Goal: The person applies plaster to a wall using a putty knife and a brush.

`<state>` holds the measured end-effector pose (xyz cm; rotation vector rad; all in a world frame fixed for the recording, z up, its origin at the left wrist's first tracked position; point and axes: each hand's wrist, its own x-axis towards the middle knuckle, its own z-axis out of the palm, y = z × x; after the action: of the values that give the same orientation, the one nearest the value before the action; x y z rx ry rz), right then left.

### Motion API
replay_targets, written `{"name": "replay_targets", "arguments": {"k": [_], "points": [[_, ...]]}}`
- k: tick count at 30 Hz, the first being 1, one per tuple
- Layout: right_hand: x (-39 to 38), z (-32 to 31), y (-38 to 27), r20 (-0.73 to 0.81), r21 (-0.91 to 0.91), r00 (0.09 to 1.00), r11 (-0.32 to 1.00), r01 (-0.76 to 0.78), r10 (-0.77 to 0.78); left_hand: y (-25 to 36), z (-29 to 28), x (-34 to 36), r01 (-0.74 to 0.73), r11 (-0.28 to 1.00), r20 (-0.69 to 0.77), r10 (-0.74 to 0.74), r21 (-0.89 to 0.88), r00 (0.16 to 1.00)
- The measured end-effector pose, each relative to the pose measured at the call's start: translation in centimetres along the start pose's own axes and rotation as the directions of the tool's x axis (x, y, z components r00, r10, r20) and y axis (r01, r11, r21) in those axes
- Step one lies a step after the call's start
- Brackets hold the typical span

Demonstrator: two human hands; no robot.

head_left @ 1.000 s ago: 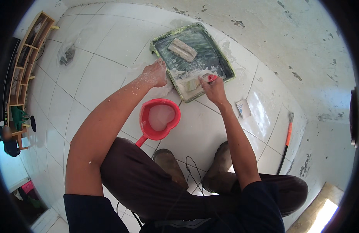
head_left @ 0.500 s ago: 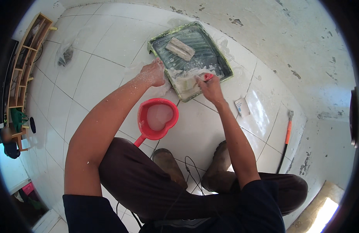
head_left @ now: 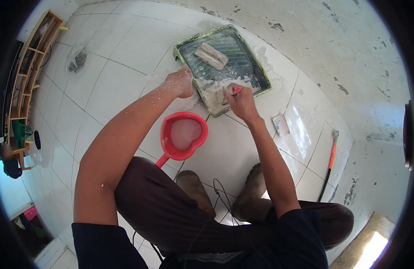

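The tray [head_left: 248, 60] lies on the floor [head_left: 117, 85], near the edge where the floor meets the peeling wall [head_left: 359, 67]. It is green with a ribbed bed, its far end turned a little to the left. A worn, pale block [head_left: 211, 56] lies on the ribs near the tray's far left corner. A whitish mix [head_left: 210, 93] spreads along the near end, up to the near left corner.

The right hand [head_left: 240, 97] is closed round the red handle of a tool [head_left: 236, 90], above the near edge of the tray; the hand hides most of the tool's working end. The left hand [head_left: 181, 83], dusted white, is at the middle of the tray's left edge with its fingers bent; I cannot tell whether they grip the rim.

Just off the tray's near left corner, a red dipper [head_left: 167, 144] with a heart-shaped rim stands on the floor, its handle toward the person's left knee. It holds a milky liquid [head_left: 185, 133]. Off the near right corner lies a small card [head_left: 281, 125]. A hammer [head_left: 333, 154] with an orange and black handle lies along the floor's right edge, head pointing away from the person. A clear bag [head_left: 76, 60] lies toward the floor's far left corner, near a wooden shelf [head_left: 26, 76].
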<state>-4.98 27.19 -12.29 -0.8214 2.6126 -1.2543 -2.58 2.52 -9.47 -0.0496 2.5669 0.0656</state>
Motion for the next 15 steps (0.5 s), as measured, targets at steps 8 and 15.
{"name": "replay_targets", "arguments": {"k": [8, 15], "points": [[0.0, -0.6, 3.9, -0.070, 0.194, 0.991, 0.976, -0.101, 0.117, 0.4, -0.1, 0.2, -0.006, 1.000, 0.004, 0.006, -0.019, 1.000], [0.3, 0.1, 3.3, -0.026, 0.147, 0.992, 0.982, -0.115, 0.120, 0.2, 0.6, 0.9, -0.018, 1.000, -0.007, 0.018, 0.018, 1.000]]}}
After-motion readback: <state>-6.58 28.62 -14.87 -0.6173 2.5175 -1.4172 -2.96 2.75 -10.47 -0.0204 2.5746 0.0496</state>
